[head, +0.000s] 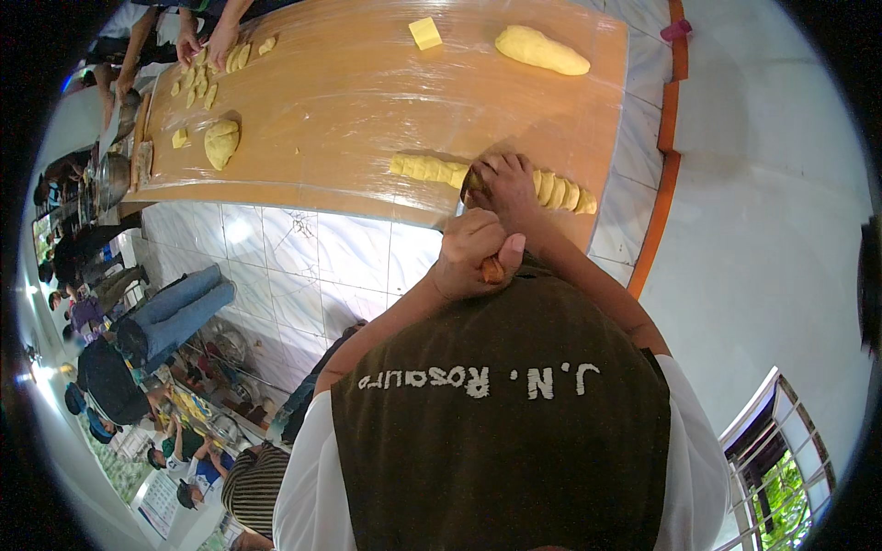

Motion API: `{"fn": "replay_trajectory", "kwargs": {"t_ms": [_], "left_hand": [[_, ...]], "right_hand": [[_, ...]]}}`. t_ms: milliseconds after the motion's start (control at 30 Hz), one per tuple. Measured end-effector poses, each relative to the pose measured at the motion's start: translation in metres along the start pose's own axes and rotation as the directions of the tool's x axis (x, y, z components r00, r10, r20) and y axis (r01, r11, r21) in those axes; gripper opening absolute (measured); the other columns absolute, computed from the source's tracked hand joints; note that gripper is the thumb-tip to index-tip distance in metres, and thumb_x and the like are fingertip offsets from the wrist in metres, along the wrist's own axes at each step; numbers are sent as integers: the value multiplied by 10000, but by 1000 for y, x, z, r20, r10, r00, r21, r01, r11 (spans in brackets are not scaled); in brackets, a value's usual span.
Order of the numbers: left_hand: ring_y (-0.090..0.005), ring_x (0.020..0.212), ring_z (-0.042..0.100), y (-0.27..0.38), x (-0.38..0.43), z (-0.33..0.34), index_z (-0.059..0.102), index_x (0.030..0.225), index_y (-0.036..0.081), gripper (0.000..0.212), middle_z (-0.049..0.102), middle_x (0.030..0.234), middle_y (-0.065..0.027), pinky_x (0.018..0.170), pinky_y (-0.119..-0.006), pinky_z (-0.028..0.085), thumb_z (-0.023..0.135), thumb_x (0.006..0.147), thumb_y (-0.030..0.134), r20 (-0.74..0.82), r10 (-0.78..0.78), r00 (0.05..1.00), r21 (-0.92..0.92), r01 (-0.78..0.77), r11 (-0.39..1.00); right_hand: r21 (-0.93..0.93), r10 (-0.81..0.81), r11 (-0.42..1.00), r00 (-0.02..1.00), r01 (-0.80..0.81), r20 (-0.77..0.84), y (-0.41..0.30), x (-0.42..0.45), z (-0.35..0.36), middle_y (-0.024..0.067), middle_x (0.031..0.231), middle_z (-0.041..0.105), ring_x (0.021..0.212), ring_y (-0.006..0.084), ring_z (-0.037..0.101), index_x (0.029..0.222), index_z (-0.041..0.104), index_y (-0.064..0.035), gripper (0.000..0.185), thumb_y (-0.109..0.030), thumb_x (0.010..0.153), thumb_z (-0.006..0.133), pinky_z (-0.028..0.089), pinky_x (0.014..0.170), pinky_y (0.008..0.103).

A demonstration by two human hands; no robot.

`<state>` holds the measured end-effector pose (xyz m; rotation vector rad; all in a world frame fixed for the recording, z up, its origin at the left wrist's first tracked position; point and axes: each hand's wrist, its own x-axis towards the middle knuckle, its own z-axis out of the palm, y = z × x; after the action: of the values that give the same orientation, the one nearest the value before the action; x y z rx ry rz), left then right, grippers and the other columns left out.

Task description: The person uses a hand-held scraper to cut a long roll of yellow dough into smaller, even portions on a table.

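Observation:
A log of yellow dough point(422, 167) lies along the near edge of the table, its right part cut into several slices point(561, 192). My left hand point(474, 251) is closed around the wooden handle of a knife point(492, 271). The blade rises towards the dough and is partly hidden behind my hands. My right hand point(508, 184) grips the log from above, fingers curled over it right beside the blade. Under the dough, clear plastic film covers the brown tabletop point(331, 131).
A yellow block point(425, 33) and a dough loaf point(542, 50) lie farther back. To the left are a dough lump point(222, 144), a small yellow block point(180, 138) and cut pieces point(200, 82), with another person's hands point(224, 41) among them. Metal bowls point(113, 180) stand beyond the table's left end.

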<state>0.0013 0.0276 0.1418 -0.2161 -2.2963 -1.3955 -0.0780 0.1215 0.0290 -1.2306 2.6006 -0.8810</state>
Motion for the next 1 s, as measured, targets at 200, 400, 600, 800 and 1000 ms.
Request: {"fn": "replay_trajectory", "kwargs": {"t_ms": [200,400,600,800,1000], "left_hand": [[-255,455,429,2,5,4,437,560,39,302,415,537,-102,422,-351,335,585,821,67,-21,-14,1000,-8,13,1000],[-254,451,421,2,9,0,422,564,42,308,403,538,-97,421,-348,331,585,823,74,0,-38,999,23,38,999],[-253,450,422,-2,9,1,416,567,39,315,402,534,-96,420,-347,326,583,832,75,-13,-56,998,12,56,998],[-258,440,420,-6,10,2,424,569,42,313,415,533,-97,417,-358,328,592,833,58,5,-62,998,-19,62,998],[-274,455,463,-9,20,9,462,573,55,281,440,534,-102,424,-375,342,591,821,39,19,-48,999,5,48,999]], "right_hand": [[-5,13,1000,1000,-13,0,0,0,0,124,1086,554,1057,317,489,1087,593,-43,366,-192,756,637,337,962,478],[17,8,1000,1000,-8,-28,-2,-1,-2,127,1088,550,1057,318,489,1113,581,-43,389,-200,761,638,344,950,469],[-11,18,1000,999,-17,40,-1,1,-1,132,1093,545,1059,317,490,1111,573,-41,392,-205,760,635,353,933,457],[-67,20,998,996,-14,84,1,5,3,122,1096,543,1070,306,491,1102,572,-48,402,-227,745,617,360,928,448],[-169,2,986,996,14,90,8,5,15,113,1103,541,1087,291,491,1085,572,-55,390,-240,741,592,360,946,429]]}}
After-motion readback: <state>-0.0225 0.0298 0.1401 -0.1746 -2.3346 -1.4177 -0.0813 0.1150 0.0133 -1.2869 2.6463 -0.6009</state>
